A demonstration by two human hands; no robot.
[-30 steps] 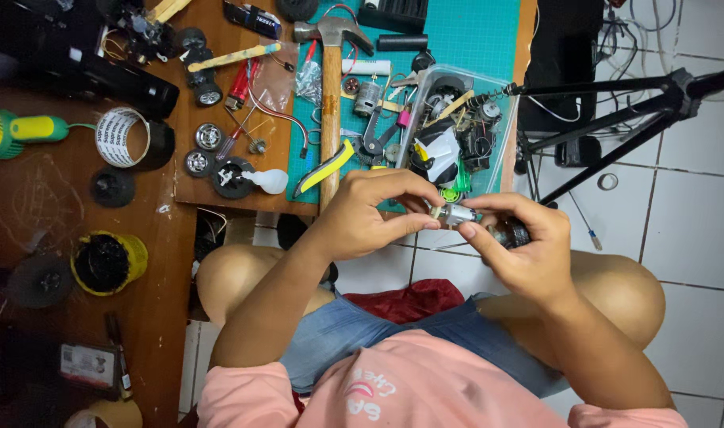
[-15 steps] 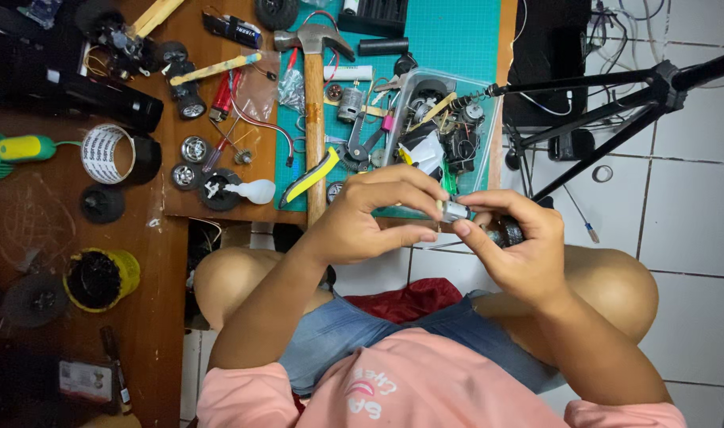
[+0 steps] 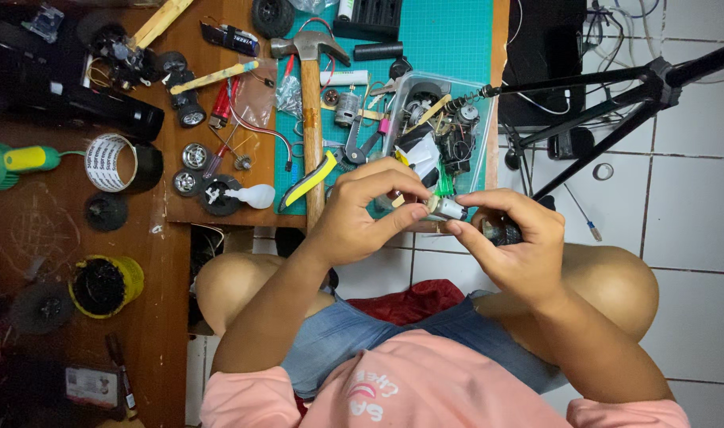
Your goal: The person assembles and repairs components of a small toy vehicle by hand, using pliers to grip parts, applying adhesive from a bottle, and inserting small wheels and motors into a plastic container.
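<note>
Above my lap, both hands meet over a small silver toy motor. My left hand pinches the motor's left end between thumb and fingertips. My right hand pinches its right end and also curls around a small dark part, mostly hidden in the palm. Both hands hover just in front of the table's near edge, below a clear plastic tray full of small parts.
A hammer lies on the green cutting mat. Yellow-handled pliers, toy wheels, a tape roll and a yellow cup sit on the wooden table. A black tripod stands on the tiled floor at right.
My hands stay together on the motor with only small finger shifts. The view has drifted slightly, so the table items sit a little lower and left.
</note>
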